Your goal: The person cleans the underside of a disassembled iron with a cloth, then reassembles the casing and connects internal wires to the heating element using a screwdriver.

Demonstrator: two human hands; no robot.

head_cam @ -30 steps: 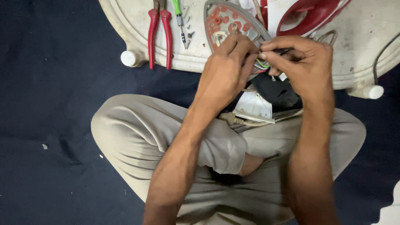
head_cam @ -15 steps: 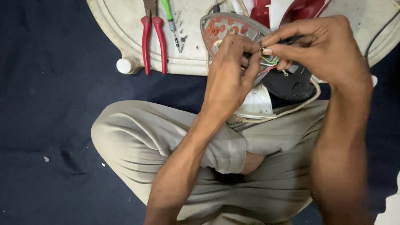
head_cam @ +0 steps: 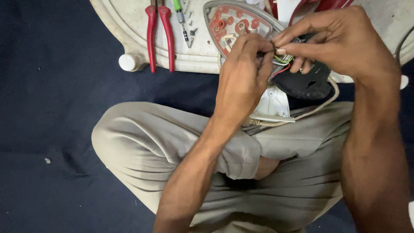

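Where the fingertips of both hands meet, a small bunch of thin wires (head_cam: 282, 60), yellow, green and red, shows only as a short stretch, its ends hidden behind the fingers. The left hand (head_cam: 243, 73) is curled with thumb and forefinger pinching the wires; the right hand (head_cam: 340, 41) pinches them from the other side, its other fingers bent under. Below them lies a dark, rounded iron part (head_cam: 306, 82), half covered, with a braided cord (head_cam: 310, 110) looping around it and a white plastic piece (head_cam: 271, 105) resting on the lap. Just behind, the iron's soleplate (head_cam: 235, 21) shows its reddish inside on a pale round worktop (head_cam: 198, 58), cut off at the top edge. Further left lie red-handled pliers (head_cam: 158, 34), a green-handled screwdriver (head_cam: 181, 17) and a few tiny screws (head_cam: 192, 36). No labels can be made out.
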